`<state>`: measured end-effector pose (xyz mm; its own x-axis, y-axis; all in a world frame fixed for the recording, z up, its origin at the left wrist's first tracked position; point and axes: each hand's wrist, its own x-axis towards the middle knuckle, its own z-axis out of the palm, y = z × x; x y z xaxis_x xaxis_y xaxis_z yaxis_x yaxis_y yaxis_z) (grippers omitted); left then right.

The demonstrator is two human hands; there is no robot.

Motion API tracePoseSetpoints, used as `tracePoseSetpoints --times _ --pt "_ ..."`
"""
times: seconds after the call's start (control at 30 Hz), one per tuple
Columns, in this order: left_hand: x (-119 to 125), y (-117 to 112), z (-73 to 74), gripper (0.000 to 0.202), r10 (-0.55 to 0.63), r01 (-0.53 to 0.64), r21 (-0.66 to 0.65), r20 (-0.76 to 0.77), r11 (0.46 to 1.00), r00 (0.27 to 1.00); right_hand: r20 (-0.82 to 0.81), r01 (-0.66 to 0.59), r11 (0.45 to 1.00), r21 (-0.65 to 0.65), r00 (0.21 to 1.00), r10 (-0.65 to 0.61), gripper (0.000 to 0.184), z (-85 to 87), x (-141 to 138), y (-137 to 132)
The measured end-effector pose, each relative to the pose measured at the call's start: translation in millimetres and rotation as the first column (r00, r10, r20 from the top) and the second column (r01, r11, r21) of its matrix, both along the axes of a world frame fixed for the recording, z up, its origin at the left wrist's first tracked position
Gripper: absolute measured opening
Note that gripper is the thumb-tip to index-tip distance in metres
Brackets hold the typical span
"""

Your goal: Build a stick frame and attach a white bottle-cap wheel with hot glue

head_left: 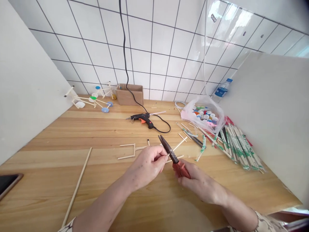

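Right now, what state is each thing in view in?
Left hand: closed on thin stick
Right hand: closed around pliers
Thin stick: crossing the pliers
Pliers: jaw opening unclear
Stick frame: lying partly hidden
Long stick: lying loose
Glue gun: lying down, glue stick protruding
Plastic bag: open, caps inside
Wrapped sticks: piled, in sleeves
Bottle: capped
Cardboard box: top open
Cap-wheeled models: assembled
Phone-like device: dark, partly visible

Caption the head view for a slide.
Left hand holds a thin stick; right hand holds red-handled pliers across it.
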<state>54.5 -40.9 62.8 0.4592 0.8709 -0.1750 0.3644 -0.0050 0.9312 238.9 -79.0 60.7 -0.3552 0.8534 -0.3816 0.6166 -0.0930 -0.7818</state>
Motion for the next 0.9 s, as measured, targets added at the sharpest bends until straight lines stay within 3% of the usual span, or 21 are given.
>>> tracePoseSetpoints --times 0.13,0.5,0.73,0.9 --pt "10.2 -5.4 -6.5 0.023 -0.004 0.003 -0.058 -0.015 0.998 1.000 0.067 0.054 0.996 -0.064 0.996 -0.050 0.014 6.0 3.0 -7.3" --pt "34.5 -26.9 -30.5 0.020 -0.112 0.103 -0.115 -0.078 0.988 0.991 0.198 0.160 0.974 -0.160 0.972 -0.127 0.017 -8.9 23.8 -39.3" --pt "38.8 -34.0 -37.3 0.021 -0.100 0.117 0.065 -0.232 0.991 0.968 0.294 0.201 0.917 -0.346 0.951 -0.097 0.015 -4.2 20.1 -38.8" --pt "38.3 -31.0 -44.6 0.021 -0.081 0.116 0.114 -0.275 0.987 0.958 0.316 0.246 0.873 -0.422 0.942 -0.113 0.016 3.4 12.3 -31.5"
